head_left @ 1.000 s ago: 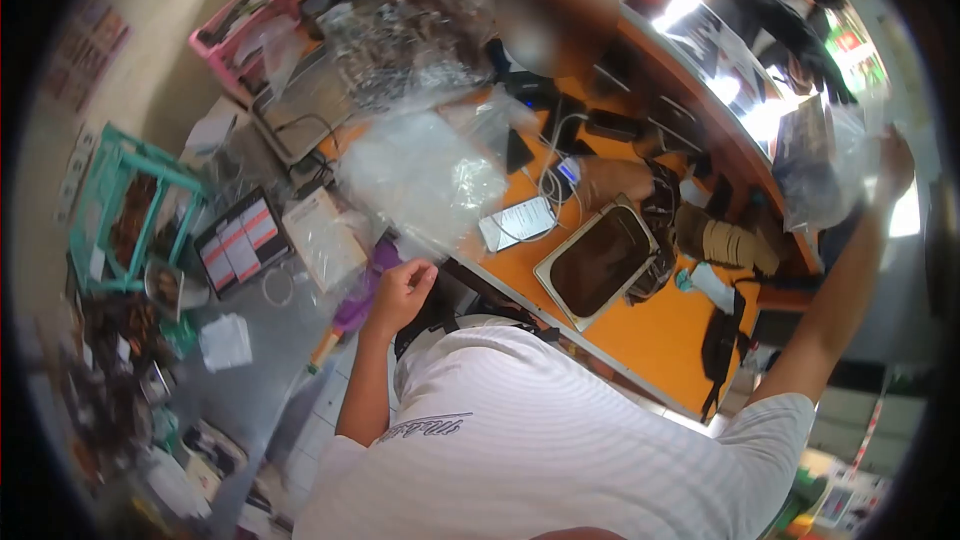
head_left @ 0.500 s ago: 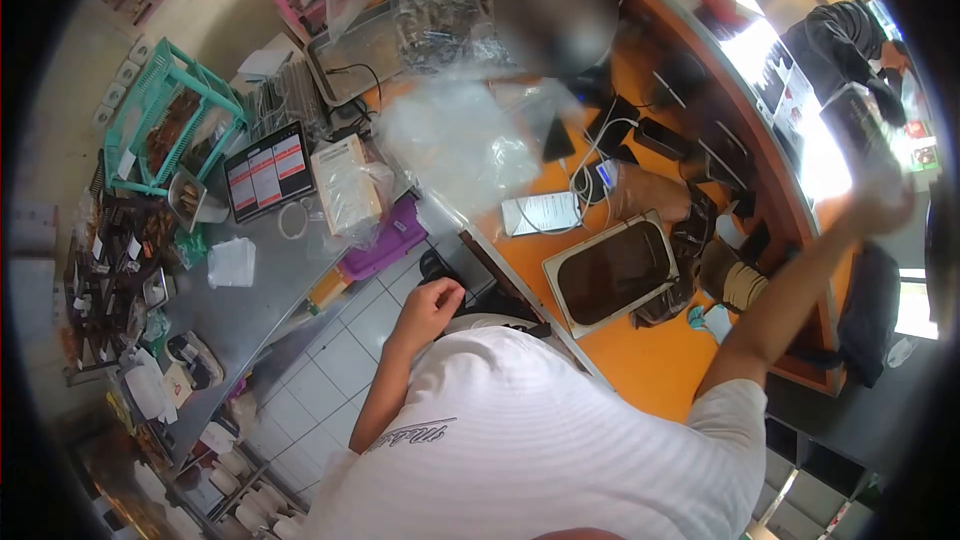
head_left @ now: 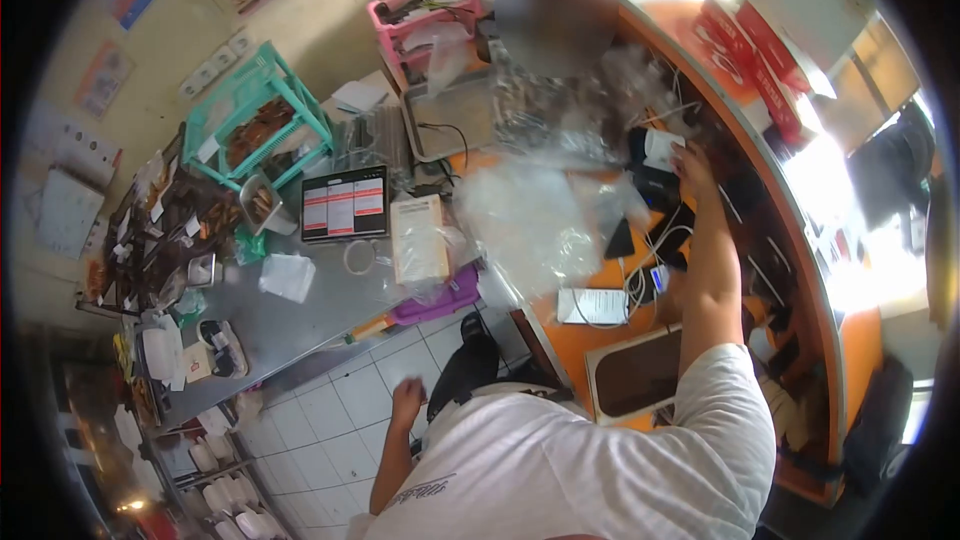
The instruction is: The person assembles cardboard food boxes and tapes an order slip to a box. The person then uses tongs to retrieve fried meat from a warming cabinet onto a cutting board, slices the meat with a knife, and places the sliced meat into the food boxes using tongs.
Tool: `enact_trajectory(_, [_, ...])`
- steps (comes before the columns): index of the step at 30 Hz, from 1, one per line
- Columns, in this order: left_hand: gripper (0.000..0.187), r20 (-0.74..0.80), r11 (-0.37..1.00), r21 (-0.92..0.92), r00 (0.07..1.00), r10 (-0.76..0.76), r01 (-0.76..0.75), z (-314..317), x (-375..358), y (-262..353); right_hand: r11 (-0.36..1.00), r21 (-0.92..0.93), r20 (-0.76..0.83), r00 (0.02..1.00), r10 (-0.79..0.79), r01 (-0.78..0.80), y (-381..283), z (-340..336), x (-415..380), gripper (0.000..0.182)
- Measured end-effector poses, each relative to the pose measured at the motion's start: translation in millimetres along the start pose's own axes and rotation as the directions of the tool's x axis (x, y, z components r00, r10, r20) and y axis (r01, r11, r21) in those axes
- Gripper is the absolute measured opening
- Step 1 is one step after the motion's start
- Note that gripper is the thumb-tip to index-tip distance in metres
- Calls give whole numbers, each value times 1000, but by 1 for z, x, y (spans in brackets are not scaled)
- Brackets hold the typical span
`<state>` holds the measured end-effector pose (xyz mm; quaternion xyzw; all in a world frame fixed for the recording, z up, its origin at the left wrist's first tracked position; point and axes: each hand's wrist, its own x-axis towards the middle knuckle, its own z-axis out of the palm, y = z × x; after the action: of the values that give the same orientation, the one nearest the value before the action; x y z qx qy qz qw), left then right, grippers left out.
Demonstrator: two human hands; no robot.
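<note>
My right hand (head_left: 690, 168) reaches forward over the orange counter to a small black box-shaped device that looks like a receipt printer (head_left: 652, 180). Its fingers close on the edge of a white paper slip (head_left: 662, 151) at the top of that device. Low at my left side hangs my left hand (head_left: 407, 400), above the tiled floor; the fingers are curled in and I see nothing in them. Nearer to me on the counter lie a phone with a lit white screen (head_left: 592, 306) and a rectangular tray with a dark inside (head_left: 634, 376), partly covered by my right arm.
Clear plastic bags (head_left: 525, 225) spread over the counter's middle. On the grey table (head_left: 290, 325) stand a tablet (head_left: 345, 205), a bag-wrapped box (head_left: 420, 240) and a green rack (head_left: 255, 125). A pink basket (head_left: 425, 15) sits at the back. White cables (head_left: 645, 270) run beside the phone.
My right hand has come back from the far right, beyond the counter edge, to the paper slip. My view has turned right, and my left hand hangs lower. The person beyond the counter is less visible.
</note>
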<state>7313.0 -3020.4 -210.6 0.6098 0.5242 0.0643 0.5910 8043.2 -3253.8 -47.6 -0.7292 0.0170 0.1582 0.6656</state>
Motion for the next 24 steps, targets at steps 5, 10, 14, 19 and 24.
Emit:
enact_trajectory(5, [26,237,306,908,954,184,-285,-66,-68,-205,895,-447,352,922,163,13,-13,-29,-31,35])
enact_trajectory(10, [27,244,736,658,970,-5,-161,-82,-64,-251,750,-578,496,868,11,321,1,-60,-34,24])
enact_trajectory(14, [25,-55,912,-269,940,-336,310,-48,-64,-32,-134,-755,621,635,-460,641,-10,-34,-54,23])
enact_trajectory(19, [29,-48,924,-383,999,-14,-5,-31,-43,40,-431,-857,391,902,-183,284,-31,12,-61,20])
enact_trajectory(24, [27,46,917,-391,994,99,-74,-25,-51,34,-461,-827,440,880,-177,321,-32,19,-88,21])
